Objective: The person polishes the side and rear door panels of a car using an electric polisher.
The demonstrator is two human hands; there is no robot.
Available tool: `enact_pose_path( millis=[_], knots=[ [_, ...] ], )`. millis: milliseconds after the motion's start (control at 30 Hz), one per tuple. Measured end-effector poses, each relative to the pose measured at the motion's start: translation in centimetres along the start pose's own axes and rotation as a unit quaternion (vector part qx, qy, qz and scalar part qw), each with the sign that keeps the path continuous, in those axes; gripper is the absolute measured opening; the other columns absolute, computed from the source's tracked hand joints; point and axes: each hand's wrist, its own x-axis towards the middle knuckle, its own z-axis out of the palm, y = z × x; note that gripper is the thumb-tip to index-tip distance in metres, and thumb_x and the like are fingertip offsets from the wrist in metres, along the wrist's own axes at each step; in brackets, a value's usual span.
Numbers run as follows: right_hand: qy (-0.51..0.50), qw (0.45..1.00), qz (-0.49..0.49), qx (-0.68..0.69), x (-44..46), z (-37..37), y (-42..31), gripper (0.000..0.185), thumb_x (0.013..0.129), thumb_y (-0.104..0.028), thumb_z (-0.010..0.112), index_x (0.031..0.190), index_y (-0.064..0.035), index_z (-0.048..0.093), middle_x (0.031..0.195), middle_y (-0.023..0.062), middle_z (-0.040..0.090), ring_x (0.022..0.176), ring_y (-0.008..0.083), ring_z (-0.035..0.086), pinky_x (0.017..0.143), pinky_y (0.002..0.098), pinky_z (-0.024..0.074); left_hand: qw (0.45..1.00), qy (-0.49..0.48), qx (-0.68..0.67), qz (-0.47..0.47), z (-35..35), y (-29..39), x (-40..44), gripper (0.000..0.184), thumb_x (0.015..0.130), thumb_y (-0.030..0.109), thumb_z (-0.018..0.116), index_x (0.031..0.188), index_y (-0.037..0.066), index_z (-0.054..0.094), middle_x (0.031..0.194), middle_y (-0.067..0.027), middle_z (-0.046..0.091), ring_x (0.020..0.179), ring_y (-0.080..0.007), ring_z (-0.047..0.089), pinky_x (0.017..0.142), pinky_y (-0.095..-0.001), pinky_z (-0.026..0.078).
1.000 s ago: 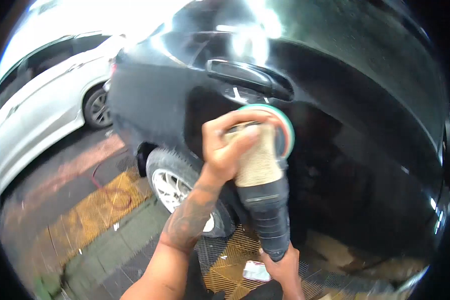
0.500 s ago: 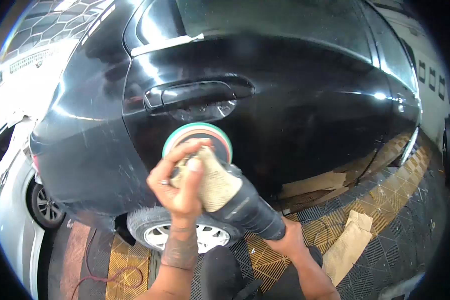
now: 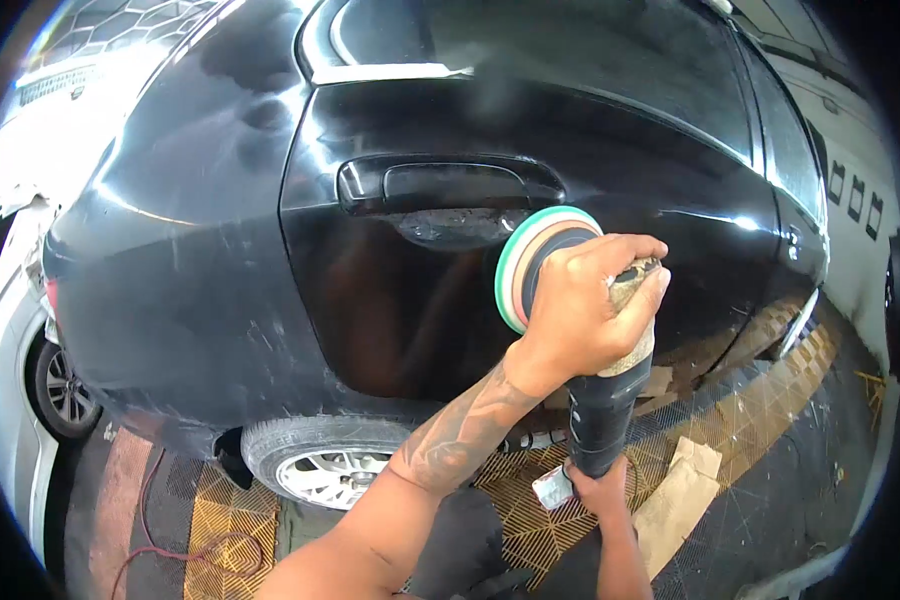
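A black polisher [image 3: 602, 425] with a tan cloth cover around its head is gripped in both hands. Closed over the covered head is my left hand [image 3: 585, 300], its tattooed forearm reaching across from the lower left. Lower down, my right hand [image 3: 602, 488] wraps around the rear end of the body. The polisher's round pad [image 3: 518, 265], with a green edge, is tilted against the black car door [image 3: 400, 310], just below and right of the door handle [image 3: 455, 185]. The pad's contact face is hidden from me.
Below the door is the car's rear wheel [image 3: 330, 470]. Brown cardboard [image 3: 678, 505] lies on the patterned floor tiles, right of my right hand. A dark red cord [image 3: 148, 548] trails at lower left. Another, silver car [image 3: 10, 390] stands at the left edge.
The polisher has moved right along the door, from below the handle to its right end, and its body has swung more upright. Both hands keep hold; my view has shifted slightly.
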Motion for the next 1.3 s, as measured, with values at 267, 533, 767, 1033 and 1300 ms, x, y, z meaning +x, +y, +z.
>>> enact_pose_path(
  millis=[267,533,767,1033,1300],
  knots=[
    [-0.162,0.986,0.013,-0.023,-0.6,3.4,-1.4,0.038,0.074,-0.02,0.085,0.097,0.0054,0.069,0.091,0.0186,0.074,0.085,0.026,0.074,0.077,0.0407,0.0565,0.998,-0.002,0.054,0.034,-7.6,1.7,-2.3,0.027,0.082,0.01,0.071,0.104,-0.004,0.075,0.093,-0.0166,0.077,0.086,-0.0266,0.075,0.081,-0.035,0.058],
    [-0.306,0.948,-0.08,0.038,-0.3,7.4,-4.0,0.045,0.07,-0.02,0.084,0.106,0.0027,0.07,0.097,0.0257,0.074,0.097,0.0401,0.074,0.084,0.043,0.0571,0.989,0.129,0.037,-0.063,-15.6,4.7,-6.1,0.036,0.085,0.019,0.068,0.109,-0.007,0.07,0.102,-0.0257,0.073,0.092,-0.0326,0.073,0.088,-0.0417,0.058],
    [-0.371,0.914,-0.146,0.081,0.2,10.0,-6.9,0.055,0.069,-0.021,0.081,0.115,0.0035,0.065,0.102,0.0266,0.073,0.097,0.0454,0.071,0.085,0.0469,0.0577,0.983,0.176,0.018,-0.044,-20.8,6.2,-4.9,0.038,0.089,0.017,0.067,0.115,-0.01,0.068,0.104,-0.0277,0.073,0.091,-0.0325,0.074,0.084,-0.0398,0.061],
    [-0.372,0.909,-0.165,0.088,0.4,9.5,-9.9,0.052,0.071,-0.023,0.08,0.113,0.0037,0.065,0.099,0.0264,0.073,0.094,0.046,0.071,0.085,0.0475,0.0575,0.983,0.167,0.042,-0.067,-21.2,7.5,-2.2,0.036,0.09,0.012,0.063,0.117,-0.011,0.067,0.103,-0.0274,0.073,0.092,-0.0305,0.074,0.083,-0.0369,0.061],
    [-0.391,0.907,-0.137,0.071,1.2,5.8,-11.0,0.049,0.072,-0.022,0.078,0.112,0.0022,0.066,0.1,0.0259,0.073,0.096,0.0446,0.071,0.086,0.0467,0.0571,0.979,0.187,0.025,-0.072,-20.1,7.8,-2.3,0.035,0.09,0.011,0.062,0.117,-0.011,0.067,0.104,-0.0259,0.073,0.092,-0.0294,0.074,0.082,-0.0362,0.061]
  ],
)
